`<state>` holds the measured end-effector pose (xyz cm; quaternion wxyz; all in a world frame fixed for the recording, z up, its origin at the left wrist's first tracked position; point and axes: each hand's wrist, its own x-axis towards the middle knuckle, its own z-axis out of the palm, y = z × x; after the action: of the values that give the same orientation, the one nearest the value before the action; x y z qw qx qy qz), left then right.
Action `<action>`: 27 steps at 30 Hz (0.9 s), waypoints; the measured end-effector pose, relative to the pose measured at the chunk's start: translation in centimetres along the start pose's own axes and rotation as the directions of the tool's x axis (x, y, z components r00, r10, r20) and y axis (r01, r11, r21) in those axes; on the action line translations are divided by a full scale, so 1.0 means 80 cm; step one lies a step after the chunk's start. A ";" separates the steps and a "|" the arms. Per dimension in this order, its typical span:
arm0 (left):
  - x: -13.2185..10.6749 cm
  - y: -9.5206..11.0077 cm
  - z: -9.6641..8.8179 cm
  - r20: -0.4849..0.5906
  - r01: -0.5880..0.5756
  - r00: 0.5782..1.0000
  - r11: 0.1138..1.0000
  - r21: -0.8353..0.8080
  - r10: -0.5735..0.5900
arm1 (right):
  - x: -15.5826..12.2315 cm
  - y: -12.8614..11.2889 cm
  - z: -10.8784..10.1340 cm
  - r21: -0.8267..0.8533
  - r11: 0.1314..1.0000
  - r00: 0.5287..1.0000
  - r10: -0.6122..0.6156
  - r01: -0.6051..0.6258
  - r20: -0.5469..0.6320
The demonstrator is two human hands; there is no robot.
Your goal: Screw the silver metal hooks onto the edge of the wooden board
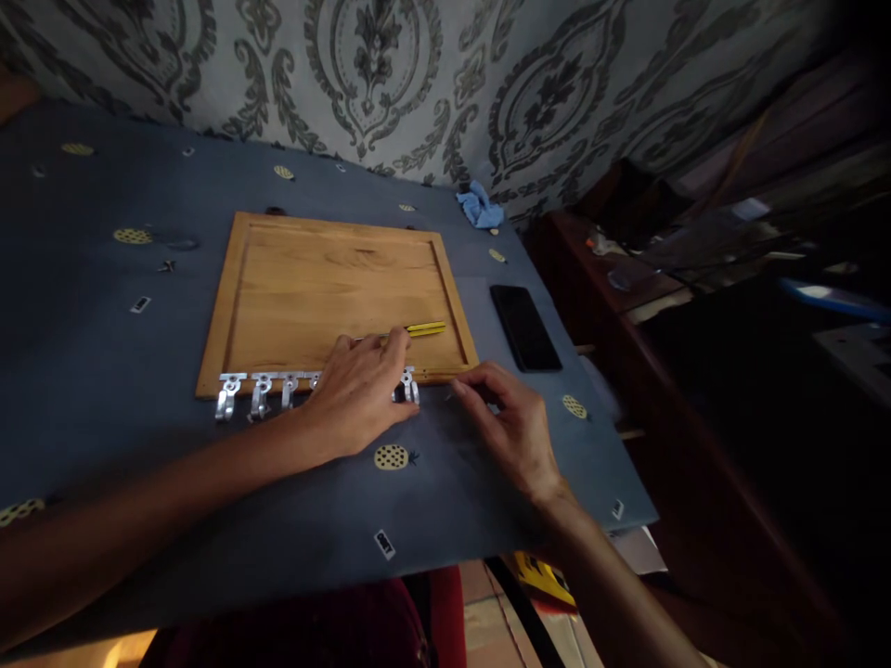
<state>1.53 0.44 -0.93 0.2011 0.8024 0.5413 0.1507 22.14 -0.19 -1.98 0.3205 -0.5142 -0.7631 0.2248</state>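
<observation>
A framed wooden panel [341, 278] lies flat on the blue-grey tablecloth. Along its near edge runs a hook rail [292, 382] with several silvery metal hooks. My left hand [358, 394] is closed over the right part of this rail, fingertips on the panel and thumb beside the end hook [410, 388], hiding some hooks. Just beyond those fingers is a slim tool with a yellow handle [427, 328], probably a screwdriver; its other end is partly hidden. At the panel's near right corner, my right hand [511, 427] pinches thumb and finger together; anything between them is too small to name.
To the right of the panel lies a black phone [525, 327]. A crumpled blue cloth [479, 206] sits at the table's back right, by the patterned curtain [376, 74]. Small dark bits [166, 266] lie left of the panel. A dark cluttered surface [766, 343] stands beyond the table's right edge.
</observation>
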 end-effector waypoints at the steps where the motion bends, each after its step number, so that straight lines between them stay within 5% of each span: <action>1: 0.000 0.000 0.000 0.002 0.005 1.000 1.000 0.000 -0.005 | 0.007 -0.001 0.003 0.022 1.000 1.000 -0.007 0.007 0.006; 6: 0.001 -0.004 0.004 -0.032 -0.013 0.999 1.000 0.006 0.014 | 0.020 0.010 0.014 0.022 0.999 0.999 -0.029 0.029 -0.023; 13: 0.000 -0.004 0.005 -0.024 -0.026 0.999 1.000 -0.013 0.025 | -0.009 0.035 -0.001 -0.154 0.988 0.991 0.003 -0.024 -0.130; 27: -0.001 -0.005 0.005 -0.035 -0.037 0.999 0.999 0.008 0.037 | -0.028 0.039 -0.007 -0.236 0.970 0.996 -0.043 0.060 0.075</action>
<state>1.40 0.42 -1.48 0.1858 0.8101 0.5305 0.1667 25.13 -1.11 -4.30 0.2357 -0.5208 -0.8083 0.1411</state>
